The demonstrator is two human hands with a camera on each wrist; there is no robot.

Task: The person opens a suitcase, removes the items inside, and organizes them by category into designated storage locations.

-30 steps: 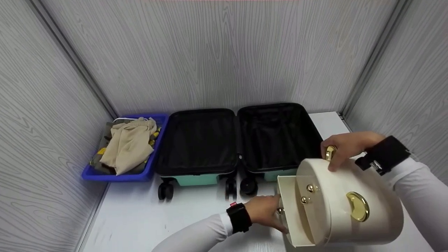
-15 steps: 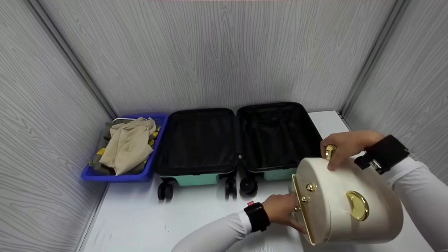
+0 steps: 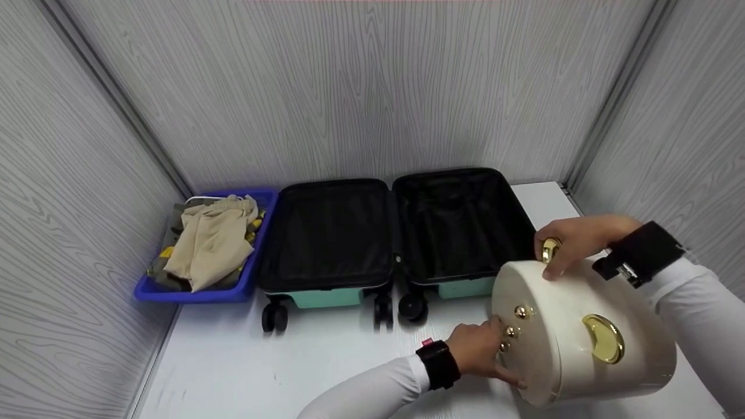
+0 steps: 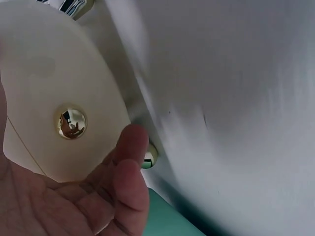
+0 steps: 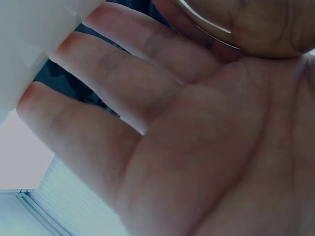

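Even, bright light falls from above on the head view; the wood-grain walls [image 3: 372,87] read clearly and bend outward toward the corners from wide-lens distortion. Soft shadows sit under the suitcase [image 3: 396,233], whose black lining swallows detail. Small glints mark the gold fittings of the cream case [image 3: 588,331]. The left wrist view is smeared by motion blur on the white table [image 4: 236,98]. The right wrist view is filled by the right hand [image 5: 197,137], too close to be sharp and tinted bluish.

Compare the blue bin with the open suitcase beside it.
The blue bin is heaped with beige and olive cloth; the suitcase shows only bare black lining in both halves. The bin is one small tub; the suitcase is wider, hinged open, with wheels. Both rest on the white table against the back wall.
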